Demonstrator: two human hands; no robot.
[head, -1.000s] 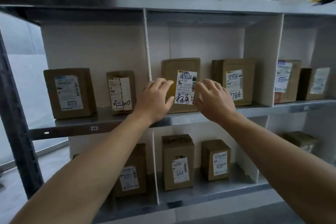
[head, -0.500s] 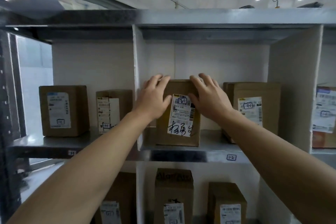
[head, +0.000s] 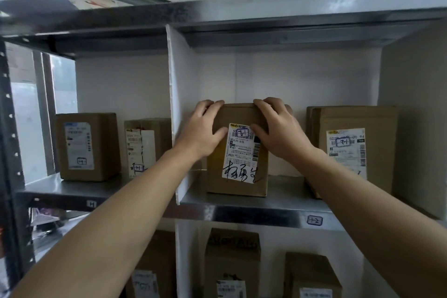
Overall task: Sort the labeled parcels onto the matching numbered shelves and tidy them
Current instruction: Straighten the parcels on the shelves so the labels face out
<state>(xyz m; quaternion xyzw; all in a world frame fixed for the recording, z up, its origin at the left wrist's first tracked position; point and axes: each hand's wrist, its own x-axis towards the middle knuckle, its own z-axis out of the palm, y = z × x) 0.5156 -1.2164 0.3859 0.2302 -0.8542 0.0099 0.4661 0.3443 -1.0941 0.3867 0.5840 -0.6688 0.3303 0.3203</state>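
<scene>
We grip the cardboard parcel (head: 238,164) by its upper corners: left hand (head: 200,133) at 10 o'clock, right hand (head: 280,133) at 2 o'clock, fingers (head: 214,105) curled over its top edge. It stands upright on the metal shelf (head: 285,191), a second parcel (head: 350,152) at 3 o'clock.

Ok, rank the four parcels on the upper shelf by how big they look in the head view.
1. Right-hand parcel: largest, though partly covered.
2. Held parcel and far-left parcel: too alike to rank.
3. Narrow parcel beside the divider: smallest, its edge hidden.
</scene>
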